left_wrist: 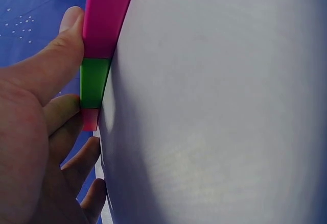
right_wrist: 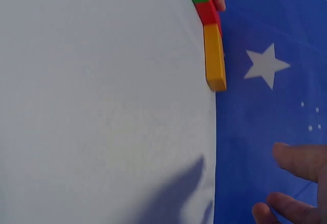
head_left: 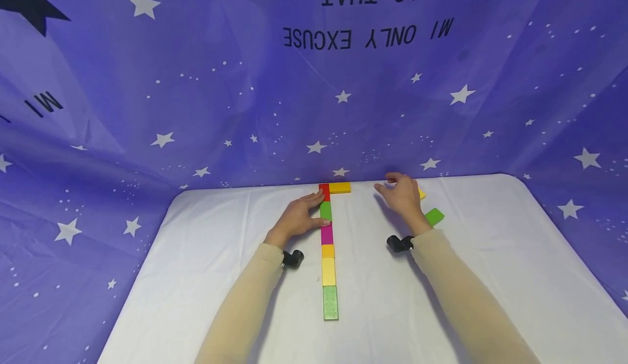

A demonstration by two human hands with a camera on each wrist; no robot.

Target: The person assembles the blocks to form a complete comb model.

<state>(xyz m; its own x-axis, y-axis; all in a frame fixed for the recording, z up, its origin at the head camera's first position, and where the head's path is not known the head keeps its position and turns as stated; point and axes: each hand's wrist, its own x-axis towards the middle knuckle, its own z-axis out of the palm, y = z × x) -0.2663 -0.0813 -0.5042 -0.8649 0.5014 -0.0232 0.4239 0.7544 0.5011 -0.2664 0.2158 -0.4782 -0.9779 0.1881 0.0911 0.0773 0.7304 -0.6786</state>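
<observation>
Head view: a straight row of flat, smooth blocks (head_left: 327, 251) runs from the centre to the lower middle, coloured red, green, magenta, orange, yellow and paler green. An orange-yellow block (head_left: 340, 188) juts right from its top end. The left hand (head_left: 300, 215), spread, touches the row; the right hand (head_left: 403, 195), right of centre, has its fingers parted.

The head view is bright, with a soft glow on the table (head_left: 230, 217) around the fingers. Both wrist views look dimmer and bluish — a broad shadow spreads beside the left fingers (left_wrist: 82, 163), a darker one opposite the right fingers (right_wrist: 301, 158) — and the left view's far edge blurs.
</observation>
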